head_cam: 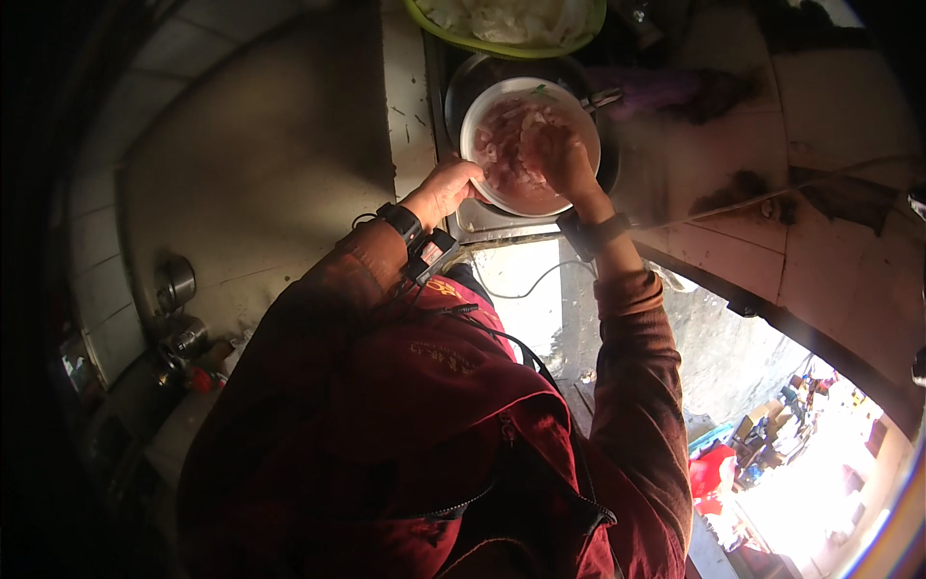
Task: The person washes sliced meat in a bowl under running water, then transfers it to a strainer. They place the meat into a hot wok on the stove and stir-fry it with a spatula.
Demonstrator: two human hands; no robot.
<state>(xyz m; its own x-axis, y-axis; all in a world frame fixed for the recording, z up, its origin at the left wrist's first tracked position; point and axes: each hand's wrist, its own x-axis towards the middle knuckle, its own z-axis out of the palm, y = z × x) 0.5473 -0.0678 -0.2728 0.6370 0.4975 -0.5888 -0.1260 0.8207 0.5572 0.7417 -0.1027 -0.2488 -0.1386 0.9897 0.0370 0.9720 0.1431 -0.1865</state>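
A white bowl (587,176) holds pieces of raw meat (499,141) in pinkish, cloudy liquid. My left hand (445,189) grips the bowl's near left rim, thumb on top and fingers hidden below. Into the bowl reaches my right hand (561,155), its fingers among the meat; blur and the liquid hide whether they close on a piece. Beneath the bowl shows part of a round metal pan (456,87), its handle (602,98) sticking out to the right. A small green scrap (540,90) lies near the bowl's far edge.
Beyond the pan stands a green basket (506,51) full of pale, torn vegetable leaves (499,18). A purple cloth (651,93) lies on the tiled counter (723,246) at right. Metal pots (176,282) sit at far left. A cable (535,286) hangs between my forearms.
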